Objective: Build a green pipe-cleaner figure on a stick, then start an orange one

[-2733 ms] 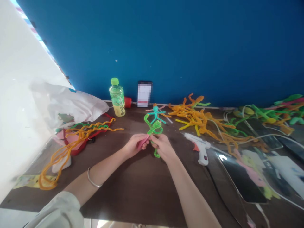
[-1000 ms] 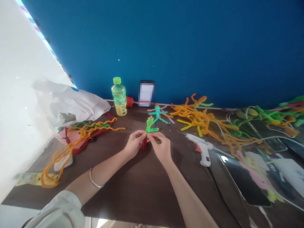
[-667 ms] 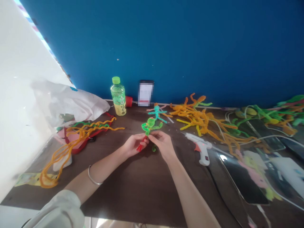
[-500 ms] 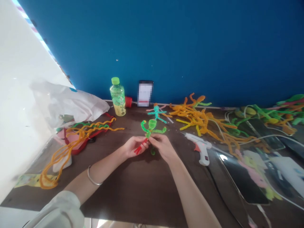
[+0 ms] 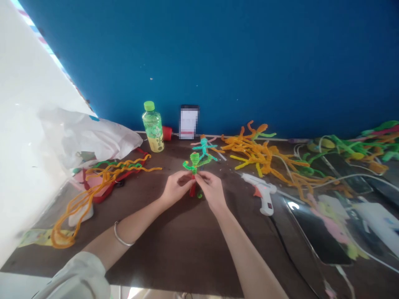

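L hand & R hand both pinch the green pipe-cleaner figure at its base, fingertips closed on it from either side, above mid table. Its long axis stands approx upright, head end up & away from the person. The red pipe cleaner hangs just below the pinch, equally near both hands.

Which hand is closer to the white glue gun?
Right. The right hand is just left of the glue gun; the left hand is farther left. Both pinch the green pipe-cleaner figure.
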The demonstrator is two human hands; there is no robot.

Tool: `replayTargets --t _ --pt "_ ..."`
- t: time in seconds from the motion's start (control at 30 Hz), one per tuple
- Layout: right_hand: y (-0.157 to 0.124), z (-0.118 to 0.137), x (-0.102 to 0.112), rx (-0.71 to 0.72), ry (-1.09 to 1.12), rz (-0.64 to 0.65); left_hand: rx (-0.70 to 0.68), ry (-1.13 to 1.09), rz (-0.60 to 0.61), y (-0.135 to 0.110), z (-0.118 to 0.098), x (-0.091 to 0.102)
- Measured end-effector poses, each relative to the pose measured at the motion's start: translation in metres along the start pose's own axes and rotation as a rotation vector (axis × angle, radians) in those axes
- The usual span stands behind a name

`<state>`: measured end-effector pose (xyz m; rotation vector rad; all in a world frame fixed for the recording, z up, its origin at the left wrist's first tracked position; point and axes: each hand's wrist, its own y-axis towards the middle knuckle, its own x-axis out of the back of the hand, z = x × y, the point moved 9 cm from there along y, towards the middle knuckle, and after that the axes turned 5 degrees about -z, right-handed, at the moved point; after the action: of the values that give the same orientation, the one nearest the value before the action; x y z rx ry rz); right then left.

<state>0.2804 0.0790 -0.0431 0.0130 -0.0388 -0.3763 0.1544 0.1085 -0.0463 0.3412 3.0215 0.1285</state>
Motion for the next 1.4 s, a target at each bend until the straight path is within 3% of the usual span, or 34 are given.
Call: replayTargets --t 0.3,0.5,0.77,0.97,1.4 --pt "-0.002 -0.002 0.0 -0.06 0.104 -0.049 0.105 -0.079 0.057 0.002 0.01 -0.005" --pt "-0.002 0.001 0.008 -0.032 0.063 -0.118 0.022 -0.062 0.047 0.0 -0.001 -0.007" --pt "0.002 0.002 0.005 -0.005 -0.043 -0.022 0.326 -0.42 0.019 0.0 0.023 -0.009" --pt "0.0 0.026 0.001 0.193 -0.224 0.043 0.499 -0.588 0.034 -0.001 0.032 -0.011" --pt "0.007 0.018 0.004 0.169 -0.187 0.088 0.584 -0.653 0.21 -0.007 0.031 -0.026"
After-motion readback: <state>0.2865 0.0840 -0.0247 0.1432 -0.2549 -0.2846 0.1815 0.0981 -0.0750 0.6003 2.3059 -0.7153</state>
